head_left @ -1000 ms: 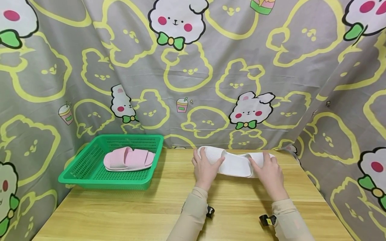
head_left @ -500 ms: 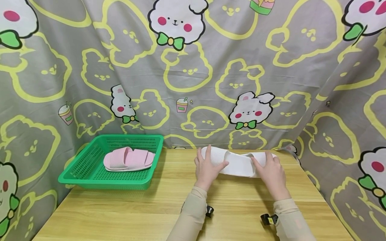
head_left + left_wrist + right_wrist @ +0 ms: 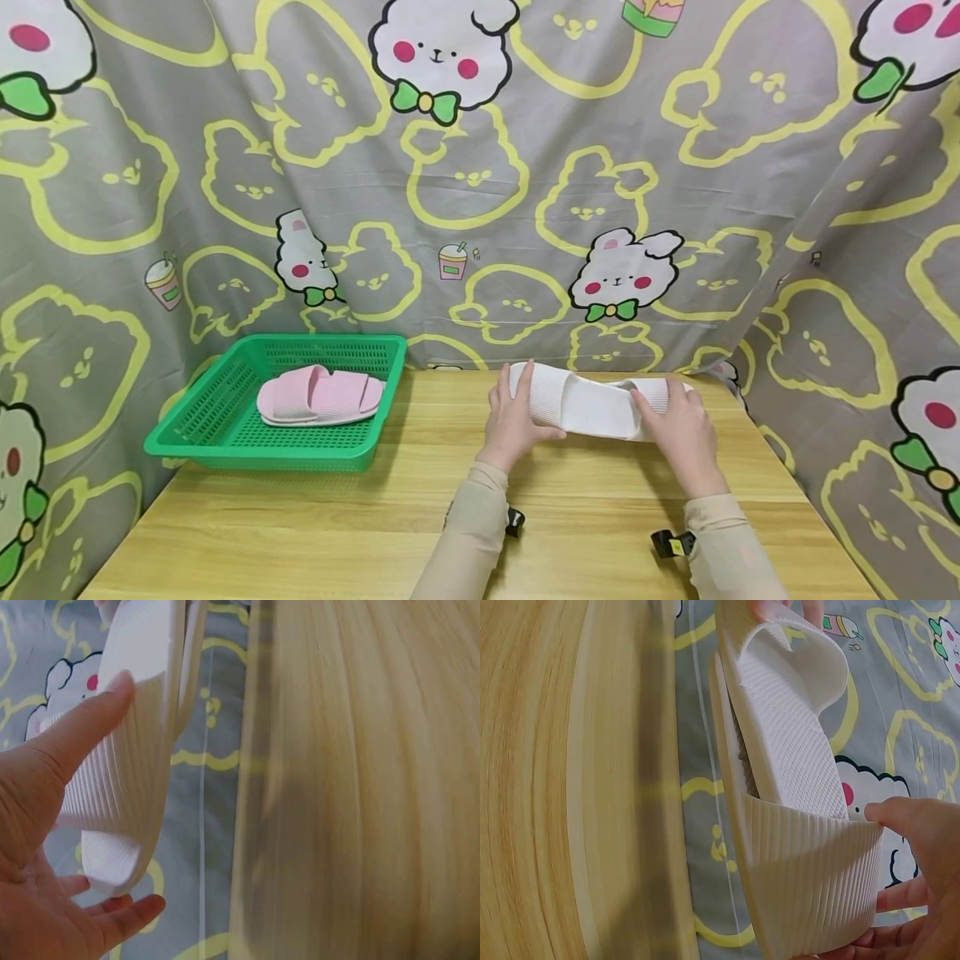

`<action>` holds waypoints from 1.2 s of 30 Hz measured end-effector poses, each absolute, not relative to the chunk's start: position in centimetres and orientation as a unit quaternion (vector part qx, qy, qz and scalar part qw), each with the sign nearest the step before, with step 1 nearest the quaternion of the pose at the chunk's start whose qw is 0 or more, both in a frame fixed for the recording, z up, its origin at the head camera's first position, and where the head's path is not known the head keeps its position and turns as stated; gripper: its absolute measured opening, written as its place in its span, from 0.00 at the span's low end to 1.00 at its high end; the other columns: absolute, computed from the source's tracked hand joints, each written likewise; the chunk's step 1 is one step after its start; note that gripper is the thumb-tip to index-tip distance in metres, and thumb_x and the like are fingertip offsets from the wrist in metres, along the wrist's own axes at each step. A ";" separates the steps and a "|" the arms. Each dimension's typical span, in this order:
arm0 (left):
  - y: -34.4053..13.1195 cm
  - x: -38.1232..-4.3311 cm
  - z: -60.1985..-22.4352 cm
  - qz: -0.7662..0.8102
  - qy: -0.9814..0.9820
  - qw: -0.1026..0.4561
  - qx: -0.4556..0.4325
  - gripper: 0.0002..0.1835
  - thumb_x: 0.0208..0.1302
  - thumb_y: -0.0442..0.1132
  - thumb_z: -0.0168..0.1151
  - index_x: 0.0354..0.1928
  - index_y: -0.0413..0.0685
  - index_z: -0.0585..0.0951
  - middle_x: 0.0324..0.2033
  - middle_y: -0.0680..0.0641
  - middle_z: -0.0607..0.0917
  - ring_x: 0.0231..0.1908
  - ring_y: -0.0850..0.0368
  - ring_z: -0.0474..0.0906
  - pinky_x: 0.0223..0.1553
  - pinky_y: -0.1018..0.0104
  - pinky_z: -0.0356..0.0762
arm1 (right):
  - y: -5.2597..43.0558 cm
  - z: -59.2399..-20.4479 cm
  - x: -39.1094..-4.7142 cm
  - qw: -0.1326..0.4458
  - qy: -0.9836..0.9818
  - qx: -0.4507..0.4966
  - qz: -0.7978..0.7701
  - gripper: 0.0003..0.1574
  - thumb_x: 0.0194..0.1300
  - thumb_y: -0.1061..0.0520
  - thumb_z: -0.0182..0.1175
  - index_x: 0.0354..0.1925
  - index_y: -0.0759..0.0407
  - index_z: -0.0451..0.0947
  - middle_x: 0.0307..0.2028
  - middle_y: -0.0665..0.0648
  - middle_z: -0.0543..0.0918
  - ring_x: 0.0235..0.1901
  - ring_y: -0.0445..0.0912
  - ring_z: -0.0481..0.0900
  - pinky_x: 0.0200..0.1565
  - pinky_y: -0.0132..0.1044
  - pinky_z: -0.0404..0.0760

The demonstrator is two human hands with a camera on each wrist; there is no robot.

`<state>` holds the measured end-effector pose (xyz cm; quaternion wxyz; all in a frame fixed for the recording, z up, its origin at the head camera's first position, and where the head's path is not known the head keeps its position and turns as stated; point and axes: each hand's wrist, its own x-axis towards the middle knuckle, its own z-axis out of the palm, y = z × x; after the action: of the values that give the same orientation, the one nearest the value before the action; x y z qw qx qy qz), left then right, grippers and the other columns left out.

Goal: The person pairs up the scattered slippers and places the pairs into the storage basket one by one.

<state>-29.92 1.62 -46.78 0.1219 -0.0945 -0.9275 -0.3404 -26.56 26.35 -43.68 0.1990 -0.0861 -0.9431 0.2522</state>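
A pair of white slippers (image 3: 596, 407) with ribbed straps, one fitted into the other, spans both hands above the far part of the table. My left hand (image 3: 510, 425) holds the left end; in the left wrist view its thumb lies along the ribbed strap (image 3: 124, 772) and its other fingers are around the toe end. At the right end, my right hand (image 3: 684, 433) grips the other strap, thumb at the strap's edge and fingers behind it. The right wrist view shows a narrow gap between the two soles (image 3: 739, 742). Some fingertips are hidden behind the slippers.
On the left of the wooden table (image 3: 420, 517) stands a green perforated basket (image 3: 255, 456) with pink slippers (image 3: 345, 393) lying in it. A patterned grey curtain (image 3: 480, 192) hangs right behind the table and along both sides.
The white slippers and both hands have shifted slightly to the right. My left thumb has slid down from the slippers' opening to their near lower edge.
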 end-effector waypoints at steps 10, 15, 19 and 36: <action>1.1 -30.2 -47.0 -0.297 -0.938 0.144 -0.105 0.68 0.32 0.47 0.84 0.76 0.68 0.50 0.76 0.42 0.49 0.64 0.39 0.61 0.53 0.47 0.76 | 26.4 -43.6 -26.4 0.201 -0.943 -0.078 0.255 0.47 0.66 0.31 0.51 0.64 0.67 0.63 0.54 0.80 0.70 0.48 0.77 0.73 0.44 0.68 0.73; 1.1 -30.4 -47.2 -0.280 -0.940 0.162 -0.108 0.68 0.32 0.48 0.84 0.76 0.70 0.50 0.75 0.42 0.51 0.61 0.41 0.63 0.49 0.51 0.77 | 26.5 -43.6 -26.4 0.200 -0.943 -0.076 0.253 0.46 0.67 0.31 0.51 0.64 0.67 0.63 0.54 0.80 0.71 0.48 0.78 0.72 0.44 0.68 0.73; 1.0 -30.4 -47.3 -0.276 -0.940 0.168 -0.110 0.67 0.32 0.49 0.84 0.76 0.72 0.50 0.75 0.42 0.52 0.60 0.42 0.64 0.49 0.51 0.76 | 26.6 -43.4 -26.5 0.202 -0.944 -0.075 0.252 0.46 0.66 0.31 0.51 0.64 0.67 0.64 0.54 0.80 0.71 0.48 0.78 0.73 0.44 0.68 0.73; 1.1 -30.4 -47.3 -0.283 -0.933 0.168 -0.144 0.65 0.32 0.50 0.84 0.75 0.62 0.54 0.75 0.41 0.51 0.71 0.38 0.57 0.61 0.46 0.74 | 26.5 -43.3 -26.3 0.206 -0.943 -0.071 0.253 0.46 0.66 0.32 0.52 0.63 0.67 0.64 0.53 0.79 0.72 0.49 0.76 0.73 0.44 0.68 0.74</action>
<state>-30.40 1.10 -47.28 0.1684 -0.1435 -0.9331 -0.2834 -26.29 26.53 -43.29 0.2061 -0.0709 -0.9427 0.2526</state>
